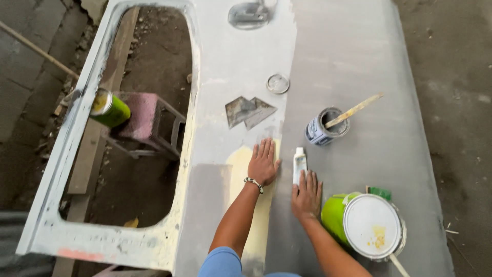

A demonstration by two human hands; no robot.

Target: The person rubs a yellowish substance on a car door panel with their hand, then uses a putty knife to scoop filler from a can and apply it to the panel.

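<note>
A grey car door panel (pixel 348 66) lies flat, window opening at the left. My left hand (pixel 263 163) rests flat, fingers spread, on a pale yellow filler patch (pixel 241 164) on the panel. My right hand (pixel 306 195) lies flat just right of it, fingertips touching the lower end of a small white tube (pixel 300 163). Two triangular metal spreaders (pixel 249 111) lie above my left hand. A small open tin (pixel 326 126) with a wooden stir stick (pixel 354 110) stands to the upper right.
A large green can with a white lid (pixel 370 224) lies by my right wrist. A round lid (pixel 278 83) sits on the panel. A green spray can (pixel 109 109) stands on the window frame, over a pink stool (pixel 148 120). The door handle recess (pixel 249 14) is at the top.
</note>
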